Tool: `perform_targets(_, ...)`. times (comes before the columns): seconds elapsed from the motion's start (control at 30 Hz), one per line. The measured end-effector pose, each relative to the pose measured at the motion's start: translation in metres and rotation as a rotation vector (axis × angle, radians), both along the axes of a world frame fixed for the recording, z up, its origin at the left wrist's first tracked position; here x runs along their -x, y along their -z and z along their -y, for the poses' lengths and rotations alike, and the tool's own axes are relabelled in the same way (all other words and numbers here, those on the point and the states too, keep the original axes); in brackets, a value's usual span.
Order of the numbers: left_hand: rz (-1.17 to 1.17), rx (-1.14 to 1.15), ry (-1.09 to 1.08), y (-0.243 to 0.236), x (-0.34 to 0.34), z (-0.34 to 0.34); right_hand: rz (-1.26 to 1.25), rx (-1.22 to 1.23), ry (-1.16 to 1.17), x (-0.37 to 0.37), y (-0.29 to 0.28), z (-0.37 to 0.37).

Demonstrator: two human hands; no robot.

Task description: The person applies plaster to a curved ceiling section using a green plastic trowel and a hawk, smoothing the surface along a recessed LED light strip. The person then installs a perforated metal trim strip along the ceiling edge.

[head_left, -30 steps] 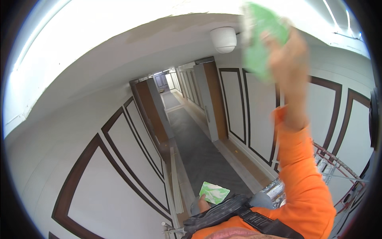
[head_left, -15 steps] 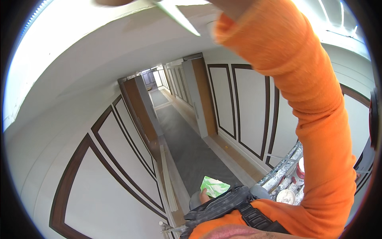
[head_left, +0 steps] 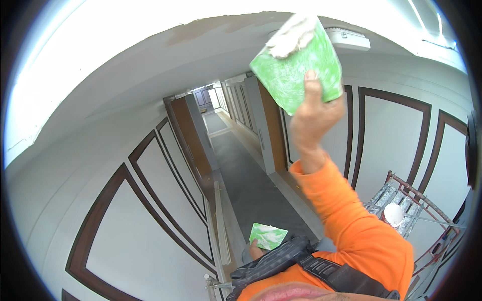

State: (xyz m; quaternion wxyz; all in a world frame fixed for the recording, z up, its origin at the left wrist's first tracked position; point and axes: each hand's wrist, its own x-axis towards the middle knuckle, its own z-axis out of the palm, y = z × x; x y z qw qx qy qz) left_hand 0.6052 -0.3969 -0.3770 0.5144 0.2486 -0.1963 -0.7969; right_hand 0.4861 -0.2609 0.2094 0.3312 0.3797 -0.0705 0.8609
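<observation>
The upper green spreader (head_left: 296,72) stands at 1 o'clock, a ridge of white paste (head_left: 292,41) along its top end. The right hand (head_left: 317,118) pinches it, thumb on the face; the other fingers are mostly hidden behind. Best, I judge, to keep that loaded edge level and press evenly. At half past 5, the left hand (head_left: 256,249) grips the lower green spreader (head_left: 267,237), also smeared; holding it upright-side clean should help. An open white-topped bucket (head_left: 393,214) stands at 4 o'clock.
</observation>
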Motion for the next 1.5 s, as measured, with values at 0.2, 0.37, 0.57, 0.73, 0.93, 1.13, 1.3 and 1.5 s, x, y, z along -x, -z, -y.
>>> perform_targets(0.2, -0.014, -0.028, -0.189, -0.017, -0.052, -0.010, 0.176, 0.103, -0.183, -0.030, -0.042, 0.078)
perform_targets(0.37, -0.042, -0.008, -0.303, -0.030, -0.092, -0.013, 0.071, 0.099, 0.012, -0.113, -0.061, 0.107)
perform_targets(0.57, -0.019, 0.108, -0.236, -0.077, -0.073, -0.026, -0.457, -0.032, -0.065, -0.186, -0.023, 0.128)
perform_targets(0.73, 0.054, 0.098, -0.315, -0.065, -0.097, -0.015, -0.284, 0.016, -0.277, -0.143, 0.004, 0.094)
perform_targets(0.93, 0.066, 0.083, -0.292, -0.057, -0.076, 0.003, -0.064, 0.076, 0.089, -0.099, -0.043, 0.081)
perform_targets(1.13, 0.028, 0.111, -0.277, -0.066, -0.055, 0.000, -0.525, -0.078, 0.135, -0.150, -0.023, 0.072)
perform_targets(1.3, 0.038, 0.122, -0.245, -0.053, -0.071, 0.007, -0.413, -0.393, 0.827, -0.038, -0.046, -0.083)
perform_targets(1.5, 0.050, 0.072, -0.020, -0.042, -0.068, 0.024, 0.077, -0.977, 1.279, 0.041, -0.178, -0.172)
